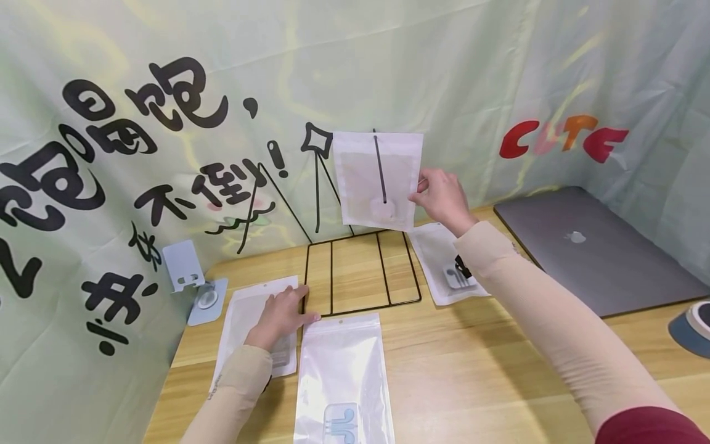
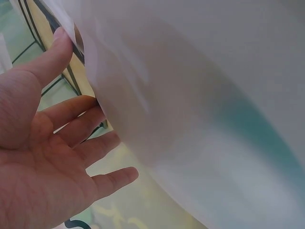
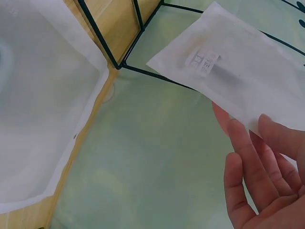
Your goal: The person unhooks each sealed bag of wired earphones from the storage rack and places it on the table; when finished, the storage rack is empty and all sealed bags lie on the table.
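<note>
A white zip pouch (image 1: 360, 176) hangs upright on the hook of a black wire rack (image 1: 331, 279). My right hand (image 1: 442, 196) pinches the pouch's right edge between thumb and fingers. In the right wrist view, a small printed label (image 3: 204, 61) shows on that pouch (image 3: 259, 57). My left hand (image 1: 283, 316) touches the front left corner of the rack's base, its fingers fairly straight and spread. Beneath that hand lies another white pouch (image 1: 240, 314). A clear-fronted pouch (image 1: 339, 357) with a picture of earphones lies before the rack.
Right of the rack lies a pouch (image 1: 435, 253) with earphones showing on it. Further right are a closed grey laptop (image 1: 599, 253) and a blue-and-white object (image 1: 690, 330) at the edge. A pale stand (image 1: 185, 265) is at the left, and a printed cloth (image 1: 444, 74) hangs behind.
</note>
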### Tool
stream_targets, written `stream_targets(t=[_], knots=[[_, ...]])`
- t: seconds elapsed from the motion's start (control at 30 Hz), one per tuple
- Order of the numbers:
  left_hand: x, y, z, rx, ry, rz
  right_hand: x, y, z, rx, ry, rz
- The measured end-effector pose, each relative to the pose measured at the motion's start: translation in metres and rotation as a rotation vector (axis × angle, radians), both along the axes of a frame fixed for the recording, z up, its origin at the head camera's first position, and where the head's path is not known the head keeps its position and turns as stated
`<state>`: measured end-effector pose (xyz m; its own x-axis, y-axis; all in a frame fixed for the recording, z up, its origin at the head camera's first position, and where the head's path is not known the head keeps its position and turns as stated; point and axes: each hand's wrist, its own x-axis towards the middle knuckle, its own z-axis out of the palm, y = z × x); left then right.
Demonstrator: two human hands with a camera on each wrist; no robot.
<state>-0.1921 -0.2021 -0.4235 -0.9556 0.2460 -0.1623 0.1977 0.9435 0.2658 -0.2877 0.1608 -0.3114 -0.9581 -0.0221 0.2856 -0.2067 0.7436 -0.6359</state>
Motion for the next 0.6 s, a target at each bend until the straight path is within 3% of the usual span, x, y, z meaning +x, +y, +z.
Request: stream_targets(t=[0.6], knots=[[0.001,0.000,0.001,0.014,0.006,-0.001,0.016,0.002,0.000,-0.024,0.064,0.099]])
